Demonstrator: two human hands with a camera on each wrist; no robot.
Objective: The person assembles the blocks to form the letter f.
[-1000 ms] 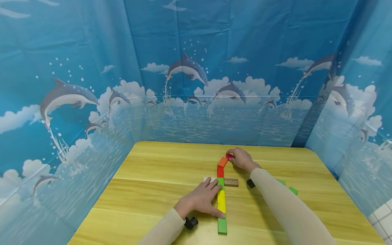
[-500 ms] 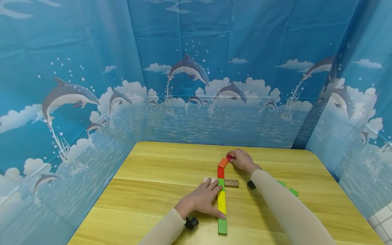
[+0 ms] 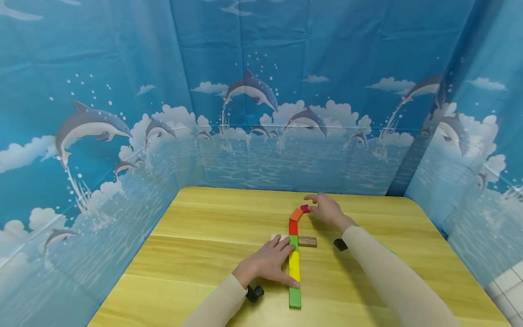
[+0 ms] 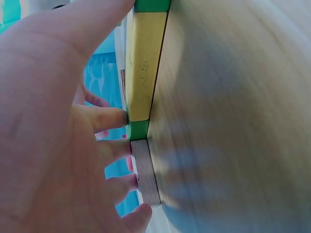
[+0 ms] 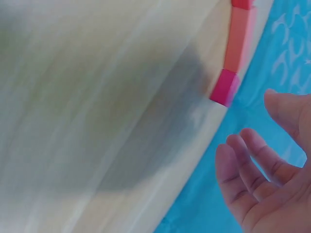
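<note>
A line of flat wooden blocks runs away from me on the table [image 3: 212,227]: green block [image 3: 294,297], yellow block [image 3: 294,265], a short green one, red block [image 3: 293,227], angled orange block [image 3: 296,214] and a small magenta block [image 3: 304,208] at the far end. My left hand [image 3: 271,262] lies flat with straight fingers against the left side of the yellow block [image 4: 143,63]. My right hand [image 3: 324,209] hovers just right of the magenta block [image 5: 224,87] with fingers relaxed, holding nothing.
A pale block [image 3: 278,237] lies under my left fingertips, and a brown block [image 3: 307,241] lies right of the line. Blue dolphin-print curtains wall the table on three sides. Black wrist mounts show near each sleeve.
My right hand has let go of the magenta block and opened, drawing slightly back to the right. The left hand has stayed against the line.
</note>
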